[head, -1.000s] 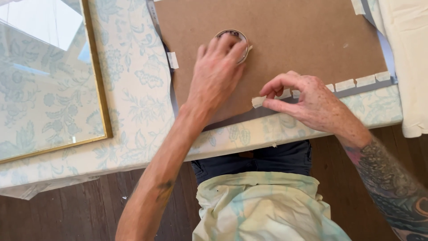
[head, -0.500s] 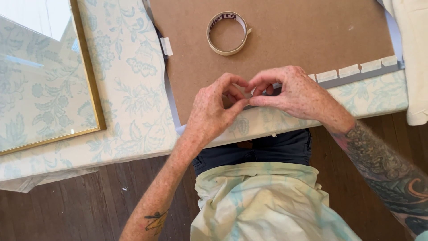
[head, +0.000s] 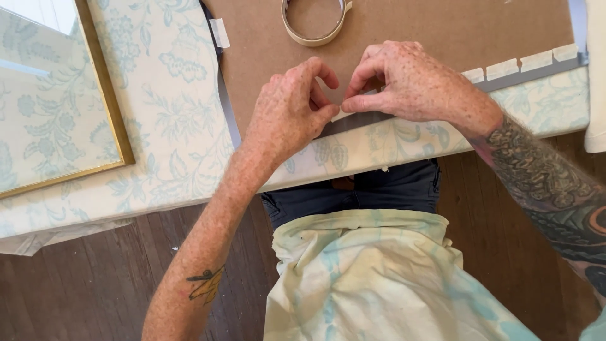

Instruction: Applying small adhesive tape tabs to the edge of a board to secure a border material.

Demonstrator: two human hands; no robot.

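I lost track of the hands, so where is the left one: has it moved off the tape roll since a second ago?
Yes. The left hand left the tape roll and came toward the board's near edge, meeting the right hand.

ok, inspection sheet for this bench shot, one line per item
Surface: table under a pale cloth with a blue floral print.
Job's things: brown backing board; tape roll lying flat on it; row of pale tape strips along the board's lower edge.
Clutter: gold-framed glass at left; loose tape piece by the board's left edge.
Grippers: left hand and right hand, fingers pinched together at the board's edge.
Cables: nothing seen.
Surroundings: dark wooden floor; white cloth at right.
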